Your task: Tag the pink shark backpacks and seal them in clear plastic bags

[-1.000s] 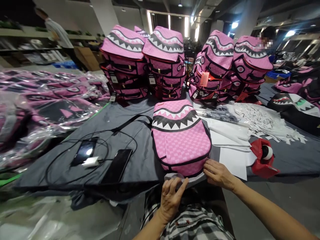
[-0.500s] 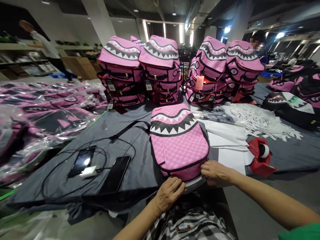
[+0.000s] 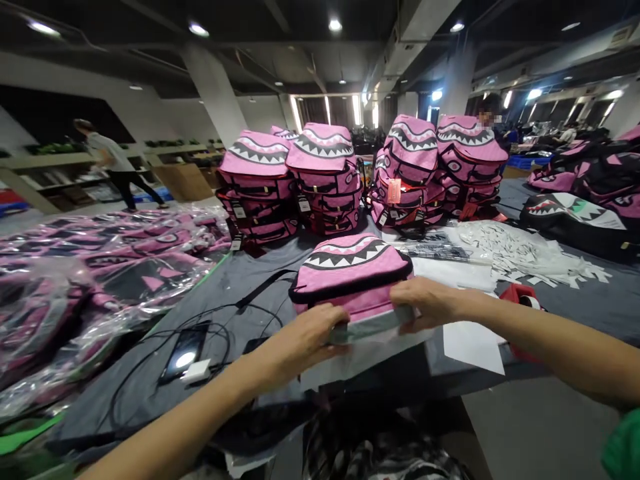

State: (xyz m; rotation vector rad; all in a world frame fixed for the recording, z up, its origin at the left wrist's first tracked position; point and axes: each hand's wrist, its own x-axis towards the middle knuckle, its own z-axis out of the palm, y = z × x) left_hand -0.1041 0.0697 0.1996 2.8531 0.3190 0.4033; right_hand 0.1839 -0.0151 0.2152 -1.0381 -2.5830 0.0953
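Observation:
A pink checkered backpack (image 3: 355, 267) with a black-and-white shark-tooth band lies front side up on the grey-covered table before me. Its near end is raised. My left hand (image 3: 315, 330) is closed around the left of that near end, thumb apart from the curled fingers. At the right corner, my right hand (image 3: 423, 301) grips it likewise. A pale, thin sheet (image 3: 370, 353), perhaps plastic, hangs below the backpack between both hands; whether the fingers pinch it too is hidden. One black strap (image 3: 263, 288) stretches out to the left.
Stacks of pink backpacks (image 3: 323, 150) stand behind. Plastic-wrapped backpacks (image 3: 125, 280) cover the left side. Phone (image 3: 185, 350), charger (image 3: 197, 371) and cables lie at left. White papers (image 3: 473, 347), a heap of white tags (image 3: 505, 243) and a red tape dispenser (image 3: 520, 293) are at right. A person (image 3: 113, 160) walks behind.
Both hands have lifted the backpack's near end, tilting it away from me, and the pale sheet now shows beneath. My view has tipped upward. The person at far left has moved.

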